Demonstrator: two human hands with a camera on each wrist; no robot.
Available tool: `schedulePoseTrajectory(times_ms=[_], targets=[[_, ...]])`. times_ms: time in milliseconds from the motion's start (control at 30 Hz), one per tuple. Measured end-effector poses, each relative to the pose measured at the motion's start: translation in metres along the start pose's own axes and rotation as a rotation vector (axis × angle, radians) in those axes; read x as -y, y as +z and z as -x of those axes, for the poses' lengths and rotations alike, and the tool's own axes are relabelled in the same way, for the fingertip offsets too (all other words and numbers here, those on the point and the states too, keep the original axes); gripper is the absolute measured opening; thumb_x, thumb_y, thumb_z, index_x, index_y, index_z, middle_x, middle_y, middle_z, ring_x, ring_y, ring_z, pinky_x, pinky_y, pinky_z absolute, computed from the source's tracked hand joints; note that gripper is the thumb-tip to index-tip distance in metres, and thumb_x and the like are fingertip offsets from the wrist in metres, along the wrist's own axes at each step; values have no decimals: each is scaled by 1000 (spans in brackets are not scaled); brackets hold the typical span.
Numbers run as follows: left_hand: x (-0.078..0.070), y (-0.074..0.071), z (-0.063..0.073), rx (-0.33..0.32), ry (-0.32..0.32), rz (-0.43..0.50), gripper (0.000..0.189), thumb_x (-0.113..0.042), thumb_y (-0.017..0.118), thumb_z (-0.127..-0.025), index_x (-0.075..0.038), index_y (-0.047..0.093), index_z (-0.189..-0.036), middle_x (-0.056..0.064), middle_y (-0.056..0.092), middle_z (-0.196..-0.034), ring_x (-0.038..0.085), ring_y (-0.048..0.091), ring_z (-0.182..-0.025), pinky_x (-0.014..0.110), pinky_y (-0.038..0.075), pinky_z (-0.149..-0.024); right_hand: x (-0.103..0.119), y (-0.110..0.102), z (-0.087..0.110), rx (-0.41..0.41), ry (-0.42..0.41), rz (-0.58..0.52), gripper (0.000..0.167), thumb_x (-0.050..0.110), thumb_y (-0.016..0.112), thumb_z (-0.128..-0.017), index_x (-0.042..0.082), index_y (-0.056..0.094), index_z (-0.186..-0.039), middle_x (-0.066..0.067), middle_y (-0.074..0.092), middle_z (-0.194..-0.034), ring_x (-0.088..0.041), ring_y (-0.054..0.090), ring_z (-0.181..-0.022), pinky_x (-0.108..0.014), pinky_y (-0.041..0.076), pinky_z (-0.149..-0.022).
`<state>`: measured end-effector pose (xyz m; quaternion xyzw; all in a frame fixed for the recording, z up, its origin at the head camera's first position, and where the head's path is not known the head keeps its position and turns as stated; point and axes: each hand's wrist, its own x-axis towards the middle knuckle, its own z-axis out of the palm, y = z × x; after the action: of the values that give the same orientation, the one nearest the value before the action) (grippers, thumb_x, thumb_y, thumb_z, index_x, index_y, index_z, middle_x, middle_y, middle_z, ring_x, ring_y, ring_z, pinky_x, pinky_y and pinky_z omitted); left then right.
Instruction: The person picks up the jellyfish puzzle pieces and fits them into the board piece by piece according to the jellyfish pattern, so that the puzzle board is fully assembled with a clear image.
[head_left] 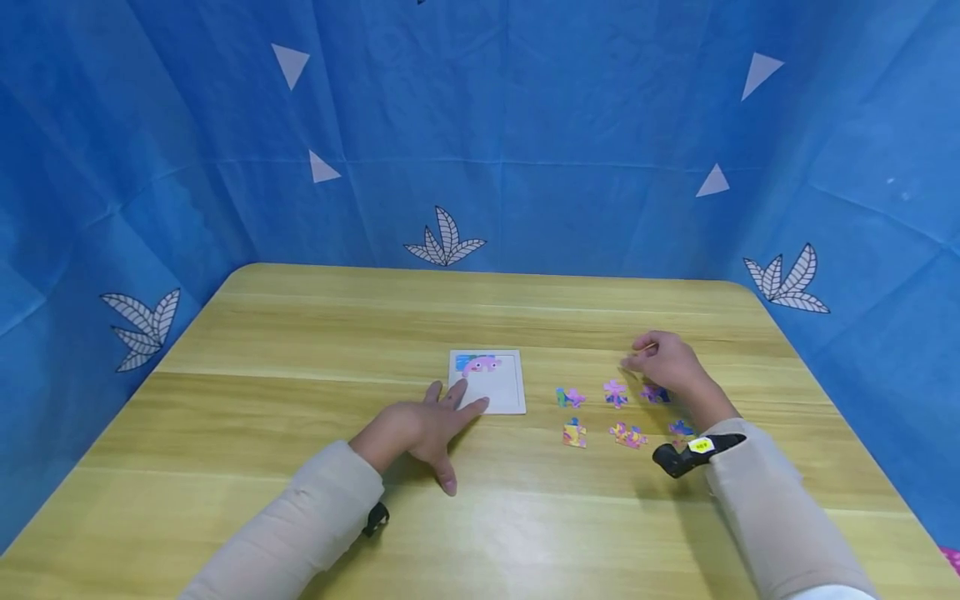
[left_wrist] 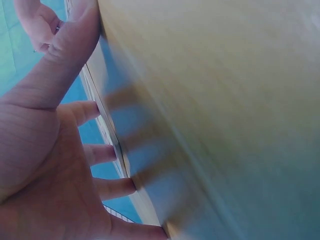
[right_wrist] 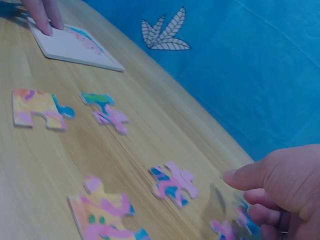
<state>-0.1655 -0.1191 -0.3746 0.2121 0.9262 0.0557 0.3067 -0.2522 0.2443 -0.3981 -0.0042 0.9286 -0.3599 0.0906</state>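
My left hand [head_left: 429, 427] lies with fingers spread, its fingertips on the near left part of a white puzzle tray [head_left: 506, 392]. In the left wrist view those fingers [left_wrist: 107, 189] are straight. Joined puzzle pieces with a pink cartoon face [head_left: 480, 364] fill the tray's far left corner. My right hand [head_left: 667, 362] hovers over the far right of the loose pieces, fingers loosely bent, with nothing visible between thumb and fingertips. Just below it is a pink and blue jigsaw piece [head_left: 655, 393], partly covered by the hand in the right wrist view.
More jigsaw pieces lie apart in two rows right of the tray: a green and pink one [head_left: 571, 397], a pink and blue one [head_left: 616, 393], a yellow one [head_left: 574, 433], among others. Blue cloth [head_left: 502, 133] hangs behind the wooden table [head_left: 337, 317].
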Motion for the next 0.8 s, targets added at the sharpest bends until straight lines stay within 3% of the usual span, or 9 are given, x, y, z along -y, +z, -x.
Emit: schedulePoseTrajectory(times_ms=[467, 800], targets=[[-1, -1, 0, 4, 1, 7, 123, -42, 90, -66, -27, 13, -160, 10, -5, -165, 41, -3, -147, 60, 23, -110, -29, -17, 8, -38, 32, 2, 53, 26, 72, -91, -10, 52, -124, -28, 53, -115, -41, 52, -102, -49, 45, -84], [-1, 0, 0, 5, -2, 17, 123, -41, 90, -66, -27, 13, -160, 10, -6, -165, 41, -4, -147, 60, 22, -111, -32, -18, 12, -37, 43, 7, 54, 29, 72, -91, -10, 53, -124, -30, 53, -116, -43, 51, -104, -51, 45, -86]])
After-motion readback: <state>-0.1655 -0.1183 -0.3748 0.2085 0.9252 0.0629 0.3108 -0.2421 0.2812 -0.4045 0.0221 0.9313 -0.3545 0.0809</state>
